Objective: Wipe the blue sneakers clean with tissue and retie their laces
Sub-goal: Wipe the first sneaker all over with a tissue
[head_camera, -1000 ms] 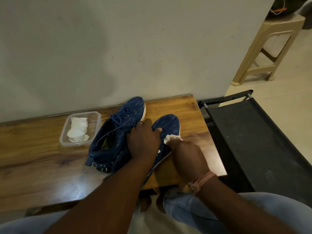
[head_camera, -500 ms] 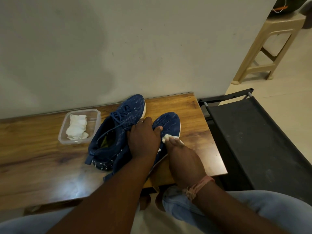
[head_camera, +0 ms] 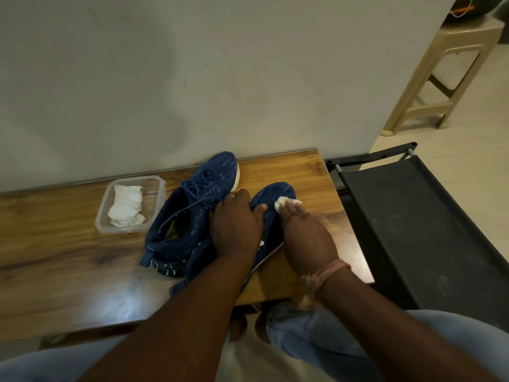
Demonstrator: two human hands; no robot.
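Blue sneaker (head_camera: 271, 199) lies mostly hidden under the left hand (head_camera: 237, 224), which grips it; the right hand (head_camera: 305, 232) pinches tissue (head_camera: 282, 203) against its toe. Wooden tabletop (head_camera: 68, 244) beneath, wall beyond.

Bare tabletop (head_camera: 68, 257) left of container (head_camera: 129, 205)
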